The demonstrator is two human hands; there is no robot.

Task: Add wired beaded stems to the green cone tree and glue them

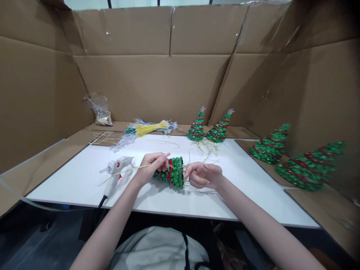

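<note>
Cardboard walls [152,86] enclose the bench on three sides, 9 through 3 o'clock. Inside them lies a white tabletop [84,180], filling the middle of the view.

Two large bead trees [309,165] lie tilted on cardboard at 3 o'clock, green with red bands, one just beyond the other. Two small bead trees [208,129] sit at 1 o'clock near the back edge of the white top, leaning toward each other, loose wire ends trailing below them.

Wire bundle [149,128] at 11 o'clock: yellow core, silver and green strands, lying flat. Plastic bag [100,109] farther back at 10 o'clock against the wall, contents too small to tell.

White glue gun [115,170] at 9 o'clock of the hands, on its side, nozzle pointing left, black cord running off the near edge.

Centre: a half-built tree [172,173], green beads with a red band, lying on its side just above the tabletop between both hands.

Left hand [153,165] closed on the narrow end of the half-built tree, fingers curled; a thin gold wire [120,173] runs from it toward 9 o'clock, past the glue gun.

Right hand [204,175] at the wide end, fingers pinched narrowly around fine wire stems; exactly what is pinched I cannot tell.
</note>
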